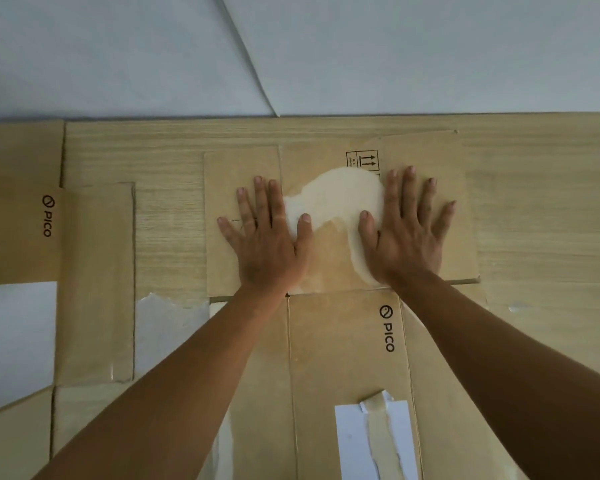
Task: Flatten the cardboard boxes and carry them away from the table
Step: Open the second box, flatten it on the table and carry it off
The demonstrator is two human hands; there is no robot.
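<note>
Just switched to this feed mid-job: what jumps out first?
The left hand and right hand press flat, fingers spread, on the flattened cardboard box in the middle of the wooden table. Between them sits a pale torn patch on the cardboard. A second flattened box, marked PICO, lies at the left.

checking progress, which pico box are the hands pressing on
The centre box, with the pale torn patch: left hand and right hand lie flat on it. The far-left box is untouched.
</note>
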